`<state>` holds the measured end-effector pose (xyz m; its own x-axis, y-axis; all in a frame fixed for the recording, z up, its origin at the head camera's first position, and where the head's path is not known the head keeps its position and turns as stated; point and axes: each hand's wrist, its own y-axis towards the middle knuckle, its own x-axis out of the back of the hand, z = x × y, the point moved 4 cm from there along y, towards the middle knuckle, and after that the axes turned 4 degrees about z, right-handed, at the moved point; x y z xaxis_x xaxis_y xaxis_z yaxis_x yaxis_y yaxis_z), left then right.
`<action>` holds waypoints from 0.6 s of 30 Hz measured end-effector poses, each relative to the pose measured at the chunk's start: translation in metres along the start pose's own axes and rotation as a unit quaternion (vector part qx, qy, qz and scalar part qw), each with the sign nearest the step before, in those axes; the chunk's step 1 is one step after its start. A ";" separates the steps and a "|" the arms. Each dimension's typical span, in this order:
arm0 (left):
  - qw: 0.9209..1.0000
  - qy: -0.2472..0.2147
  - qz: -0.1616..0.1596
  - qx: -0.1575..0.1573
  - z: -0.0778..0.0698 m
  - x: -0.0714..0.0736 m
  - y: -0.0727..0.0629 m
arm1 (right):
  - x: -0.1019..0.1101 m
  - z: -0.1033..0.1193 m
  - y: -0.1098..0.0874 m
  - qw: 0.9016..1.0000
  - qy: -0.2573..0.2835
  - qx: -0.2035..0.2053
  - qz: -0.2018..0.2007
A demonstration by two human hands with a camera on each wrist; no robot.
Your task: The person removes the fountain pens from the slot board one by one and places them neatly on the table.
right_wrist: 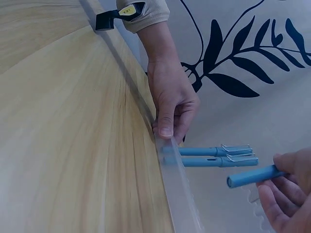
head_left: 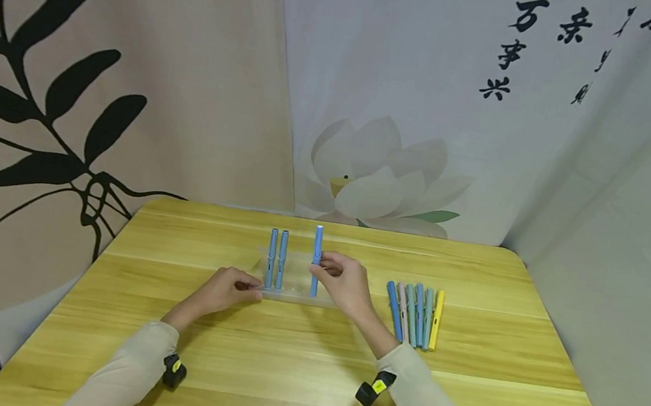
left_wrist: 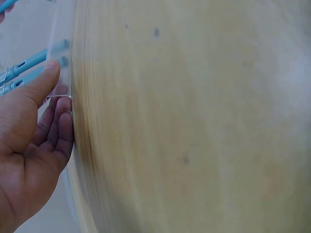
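Observation:
A clear plastic pen stand (head_left: pixel 293 297) sits toward the back of the table. Two blue pens with metal clips, one (head_left: pixel 272 257) beside the other (head_left: pixel 282 258), stand upright at its left end. My left hand (head_left: pixel 229 290) pinches the stand's left corner; in the left wrist view the thumb (left_wrist: pixel 47 77) lies on the front lip. My right hand (head_left: pixel 345 283) holds another blue pen (head_left: pixel 318 242) upright between thumb and fingers, over the stand's right half. In the right wrist view, this pen's lower end (right_wrist: pixel 248 177) is apart from the front lip.
Right of the stand, several pens lie side by side on the wooden table (head_left: pixel 258 369): blues, teals, a pinkish one (head_left: pixel 403 312) and a yellow one (head_left: pixel 437 319) at the far right. A printed curtain (head_left: pixel 409 105) hangs behind the table.

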<state>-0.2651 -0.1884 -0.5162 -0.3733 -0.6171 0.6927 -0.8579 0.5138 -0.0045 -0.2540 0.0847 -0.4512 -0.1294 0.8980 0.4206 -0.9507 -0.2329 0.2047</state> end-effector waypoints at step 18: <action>1.000 0.002 0.000 0.002 0.000 0.000 -0.001 | 0.048 -0.018 -0.027 0.998 -0.004 -0.026 -0.056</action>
<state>-0.2642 -0.1883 -0.5160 -0.3725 -0.6146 0.6953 -0.8590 0.5119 -0.0077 -0.2391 0.1406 -0.4528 -0.0191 0.9142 0.4048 -0.9726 -0.1108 0.2045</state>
